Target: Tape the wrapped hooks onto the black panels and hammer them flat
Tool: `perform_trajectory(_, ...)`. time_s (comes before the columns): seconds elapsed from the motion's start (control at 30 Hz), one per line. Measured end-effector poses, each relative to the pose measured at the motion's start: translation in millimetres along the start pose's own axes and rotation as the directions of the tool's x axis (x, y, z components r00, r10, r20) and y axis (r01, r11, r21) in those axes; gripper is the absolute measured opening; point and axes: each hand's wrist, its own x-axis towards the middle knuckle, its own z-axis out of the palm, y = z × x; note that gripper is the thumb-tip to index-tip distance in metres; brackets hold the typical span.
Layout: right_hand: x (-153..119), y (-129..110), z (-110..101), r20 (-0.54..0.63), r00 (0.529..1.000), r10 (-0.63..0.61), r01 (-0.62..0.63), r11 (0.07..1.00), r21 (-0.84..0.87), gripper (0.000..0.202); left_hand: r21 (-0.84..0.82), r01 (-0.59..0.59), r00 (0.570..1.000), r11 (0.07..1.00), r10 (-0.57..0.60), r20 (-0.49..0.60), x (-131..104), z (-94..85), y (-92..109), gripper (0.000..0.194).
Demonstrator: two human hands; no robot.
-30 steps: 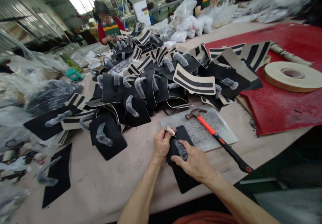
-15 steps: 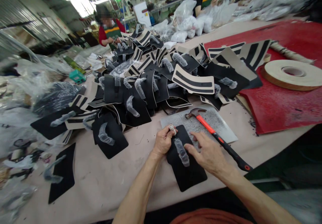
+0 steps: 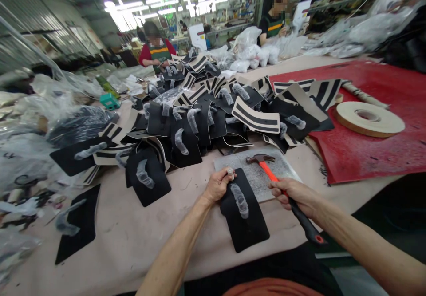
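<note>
My left hand is closed around a small pale cylinder, held upright at the top corner of a black panel; its lower end is hidden by my fingers. A handle wrapped in clear plastic runs along the middle of this panel. My right hand grips a claw hammer by its red and black handle. The hammer's head is over the grey metal plate; whether it touches the plate I cannot tell.
A heap of black panels, some showing beige backs with black strips, spreads behind the plate. To the right, a roll of tape lies on a red sheet. Plastic bags crowd the left. Co-workers are across the table.
My right hand has moved from beside the panel's handle onto the hammer and closed around it. The hammer has swung slightly. My left hand keeps its hold on the cylinder.
</note>
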Motion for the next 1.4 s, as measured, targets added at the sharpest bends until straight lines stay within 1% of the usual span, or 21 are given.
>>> perform_trajectory(0.07,-13.5,-7.6,10.4,-0.122,0.989,-0.081,0.066,0.99,-0.123,0.024,-0.004,-0.01,1.0,1.0,0.01,0.001,-0.9,0.2,-0.3,0.018)
perform_trajectory(0.13,-27.2,-15.5,17.7,-0.181,0.924,-0.336,0.245,0.886,-0.394,0.035,-0.008,-0.014,1.0,1.0,0.014,0.007,-1.3,0.4,-0.5,0.019)
perform_trajectory(0.2,-37.2,-21.4,21.3,-0.144,0.772,-0.619,0.388,0.638,-0.665,0.04,-0.004,-0.017,1.0,1.0,0.017,0.016,-1.4,0.1,-0.1,0.02)
perform_trajectory(0.27,-40.6,-23.1,21.9,-0.049,0.649,-0.76,0.382,0.38,-0.842,0.039,0.011,-0.02,1.0,1.0,0.02,0.02,-1.2,-0.7,0.7,0.02)
perform_trajectory(0.3,-40.3,-23.1,21.4,0.004,0.643,-0.766,0.34,0.281,-0.897,0.037,0.023,-0.023,1.0,0.999,0.022,0.022,-1.2,-1.2,1.0,0.021)
perform_trajectory(0.43,-43.6,-35.1,18.1,0.148,0.786,-0.601,0.213,0.038,-0.976,0.031,0.054,-0.038,0.999,0.998,0.036,0.033,-2.1,-1.8,-1.5,0.021)
perform_trajectory(0.5,-55.4,-53.1,19.8,0.171,0.745,-0.645,0.253,0.036,-0.967,0.033,0.04,-0.046,0.998,0.998,0.045,0.032,-2.9,-1.1,-4.7,0.02)
perform_trajectory(0.57,-69.6,-70.7,25.0,0.134,0.605,-0.785,0.353,0.114,-0.929,0.036,0.021,-0.051,0.998,0.998,0.051,0.023,-3.7,-0.1,-7.6,0.02)
perform_trajectory(0.67,-77.2,-73.6,33.0,-0.067,0.315,-0.947,0.5,0.225,-0.836,0.036,0.027,-0.058,0.998,0.998,0.058,0.024,-3.8,0.3,-8.8,0.023)
perform_trajectory(0.7,-74.3,-66.7,33.8,-0.069,0.28,-0.958,0.514,0.211,-0.831,0.034,0.034,-0.06,0.998,0.998,0.059,0.025,-3.5,0.1,-8.4,0.023)
perform_trajectory(0.73,-69.5,-57.4,33.1,-0.022,0.307,-0.952,0.498,0.18,-0.848,0.033,0.043,-0.06,0.998,0.997,0.059,0.029,-3.2,-0.3,-7.8,0.023)
perform_trajectory(0.83,-54.1,-33.0,25.0,0.197,0.627,-0.753,0.361,0.057,-0.931,0.031,0.069,-0.053,0.998,0.996,0.05,0.042,-2.2,-1.3,-6.4,0.023)
perform_trajectory(0.87,-51.9,-30.5,22.3,0.206,0.69,-0.694,0.326,0.044,-0.944,0.031,0.078,-0.052,0.998,0.996,0.049,0.044,-1.9,-1.4,-6.3,0.023)
perform_trajectory(0.9,-51.6,-31.2,20.6,0.19,0.704,-0.684,0.313,0.06,-0.948,0.032,0.085,-0.053,0.998,0.995,0.049,0.049,-1.8,-1.5,-6.4,0.024)
perform_trajectory(0.93,-52.9,-34.3,20.1,0.161,0.674,-0.721,0.329,0.098,-0.939,0.034,0.086,-0.056,0.997,0.995,0.052,0.05,-1.7,-1.4,-6.4,0.024)
perform_trajectory(1.03,-57.3,-44.0,23.0,-0.042,0.49,-0.871,0.42,0.278,-0.864,0.04,0.074,-0.06,0.997,0.995,0.056,0.053,-1.9,-1.4,-5.9,0.023)
perform_trajectory(1.07,-56.9,-43.6,23.5,-0.078,0.466,-0.881,0.434,0.305,-0.848,0.04,0.069,-0.057,0.997,0.996,0.054,0.055,-2.1,-1.5,-5.3,0.023)
perform_trajectory(1.13,-52.6,-36.4,20.5,-0.016,0.552,-0.833,0.397,0.28,-0.874,0.038,0.073,-0.049,0.998,0.996,0.045,0.052,-2.6,-2.2,-3.6,0.022)
perform_trajectory(1.23,-42.2,-21.4,6.1,0.142,0.795,-0.59,0.289,0.162,-0.944,0.035,0.099,-0.039,0.999,0.994,0.036,0.041,-2.9,-3.3,-0.8,0.02)
perform_trajectory(1.3,-33.9,-14.9,-6.0,0.102,0.84,-0.533,0.236,0.189,-0.953,0.035,0.096,-0.043,0.999,0.994,0.04,0.033,-2.6,-3.2,0.3,0.02)
perform_trajectory(1.4,-14.2,-8.0,-21.4,0.022,0.829,-0.558,0.245,0.328,-0.912,0.041,0.082,-0.053,0.998,0.995,0.05,0.037,-1.5,-1.8,1.0,0.021)
